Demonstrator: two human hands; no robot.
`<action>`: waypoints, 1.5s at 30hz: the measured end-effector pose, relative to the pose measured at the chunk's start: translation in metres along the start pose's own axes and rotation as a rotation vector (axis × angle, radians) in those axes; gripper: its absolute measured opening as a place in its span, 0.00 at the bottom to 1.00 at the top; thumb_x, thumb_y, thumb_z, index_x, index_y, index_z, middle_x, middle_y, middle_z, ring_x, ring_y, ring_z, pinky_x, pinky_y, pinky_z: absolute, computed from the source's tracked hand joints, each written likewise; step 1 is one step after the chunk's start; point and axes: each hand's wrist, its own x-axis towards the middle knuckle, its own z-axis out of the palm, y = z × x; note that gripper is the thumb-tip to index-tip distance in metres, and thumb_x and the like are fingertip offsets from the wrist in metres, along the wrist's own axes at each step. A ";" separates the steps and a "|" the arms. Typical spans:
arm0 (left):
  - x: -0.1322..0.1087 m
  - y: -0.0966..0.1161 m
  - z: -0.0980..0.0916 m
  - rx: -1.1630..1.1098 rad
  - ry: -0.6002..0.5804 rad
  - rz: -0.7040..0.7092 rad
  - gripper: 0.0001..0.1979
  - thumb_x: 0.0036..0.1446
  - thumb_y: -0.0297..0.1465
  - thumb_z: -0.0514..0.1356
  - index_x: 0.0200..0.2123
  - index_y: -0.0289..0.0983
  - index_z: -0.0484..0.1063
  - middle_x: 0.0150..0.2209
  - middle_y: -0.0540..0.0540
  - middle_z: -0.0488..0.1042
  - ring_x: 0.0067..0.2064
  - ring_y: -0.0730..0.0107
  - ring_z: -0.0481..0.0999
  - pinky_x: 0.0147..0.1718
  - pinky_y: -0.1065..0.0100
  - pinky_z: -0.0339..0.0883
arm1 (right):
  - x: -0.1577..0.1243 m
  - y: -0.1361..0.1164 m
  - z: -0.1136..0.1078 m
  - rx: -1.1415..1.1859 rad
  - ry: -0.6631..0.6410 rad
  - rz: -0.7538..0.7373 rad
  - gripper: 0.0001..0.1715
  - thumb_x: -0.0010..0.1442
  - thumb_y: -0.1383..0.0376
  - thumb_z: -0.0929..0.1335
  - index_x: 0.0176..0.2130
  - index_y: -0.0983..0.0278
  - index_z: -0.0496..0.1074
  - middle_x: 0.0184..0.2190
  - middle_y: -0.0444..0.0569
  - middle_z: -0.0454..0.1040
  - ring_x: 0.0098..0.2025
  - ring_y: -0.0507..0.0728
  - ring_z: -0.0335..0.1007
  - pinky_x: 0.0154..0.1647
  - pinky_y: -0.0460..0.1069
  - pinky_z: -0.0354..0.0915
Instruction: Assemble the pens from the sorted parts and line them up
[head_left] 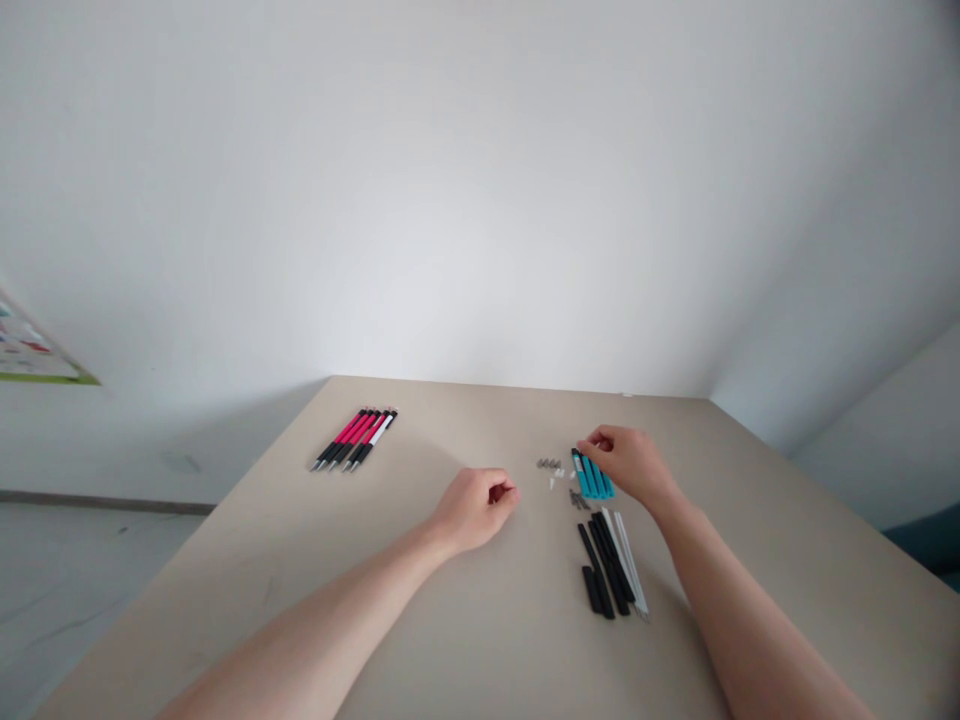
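Observation:
Several teal pen barrels [594,480] with black upper ends lie side by side on the table. My right hand [622,457] reaches over them, fingertips pinched at their upper ends; whether it grips one is hidden. Curled into a loose fist, my left hand [480,505] rests left of the parts, and I cannot see whether anything is inside it. Small metal pen tips [551,464] and tiny clear or white pieces [559,473] are left of the barrels. Dark grey metal pieces [579,499] lie just below the barrels.
Closer to me are black tubes [611,565], short black grips [592,590] and thin white refills [628,565]. A row of pink and black pens [354,438], one with a white part, lies at the far left of the beige table [465,640]. A white wall [480,200] borders its back.

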 end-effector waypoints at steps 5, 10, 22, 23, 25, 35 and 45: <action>0.000 0.000 0.000 -0.002 0.003 0.003 0.13 0.56 0.33 0.54 0.26 0.34 0.74 0.21 0.51 0.69 0.24 0.74 0.65 0.24 0.74 0.53 | -0.007 -0.012 -0.003 0.054 -0.071 -0.206 0.10 0.53 0.65 0.65 0.32 0.62 0.76 0.26 0.44 0.76 0.29 0.52 0.70 0.30 0.44 0.58; 0.000 -0.001 0.000 0.002 0.010 -0.001 0.13 0.56 0.33 0.54 0.27 0.35 0.75 0.21 0.51 0.70 0.24 0.74 0.65 0.24 0.74 0.53 | -0.006 -0.004 -0.005 0.013 -0.127 -0.218 0.10 0.50 0.69 0.65 0.30 0.63 0.77 0.23 0.44 0.74 0.26 0.53 0.68 0.26 0.44 0.55; 0.000 0.000 0.000 -0.003 0.002 0.000 0.12 0.56 0.32 0.54 0.27 0.34 0.75 0.21 0.51 0.70 0.24 0.75 0.65 0.25 0.74 0.53 | 0.002 0.004 0.008 -0.111 -0.177 -0.091 0.13 0.54 0.59 0.66 0.28 0.64 0.77 0.26 0.51 0.77 0.30 0.57 0.72 0.28 0.46 0.57; 0.000 0.000 0.000 -0.002 0.001 0.002 0.12 0.56 0.32 0.54 0.27 0.34 0.75 0.21 0.51 0.70 0.24 0.75 0.65 0.24 0.74 0.53 | 0.001 0.003 0.009 -0.114 -0.177 -0.089 0.14 0.54 0.59 0.66 0.28 0.64 0.77 0.26 0.52 0.78 0.31 0.57 0.72 0.28 0.46 0.57; 0.000 0.000 0.000 -0.003 -0.004 0.002 0.12 0.56 0.32 0.54 0.27 0.34 0.75 0.21 0.51 0.70 0.24 0.74 0.65 0.24 0.74 0.53 | 0.001 0.000 0.011 -0.117 -0.173 -0.084 0.14 0.54 0.58 0.66 0.27 0.64 0.77 0.26 0.52 0.77 0.31 0.57 0.72 0.28 0.46 0.57; -0.001 0.000 -0.002 -0.117 0.094 0.039 0.23 0.59 0.32 0.55 0.57 0.39 0.62 0.34 0.50 0.72 0.22 0.79 0.63 0.27 0.74 0.60 | -0.014 -0.021 -0.005 0.116 -0.104 -0.225 0.13 0.56 0.60 0.64 0.29 0.63 0.74 0.24 0.45 0.76 0.26 0.51 0.67 0.27 0.44 0.56; 0.001 -0.001 -0.005 0.070 0.098 0.130 0.13 0.62 0.33 0.54 0.27 0.35 0.71 0.27 0.49 0.67 0.30 0.71 0.66 0.30 0.72 0.57 | -0.028 -0.044 -0.006 0.356 -0.170 -0.431 0.21 0.61 0.55 0.61 0.27 0.65 0.73 0.18 0.42 0.66 0.21 0.49 0.57 0.23 0.43 0.52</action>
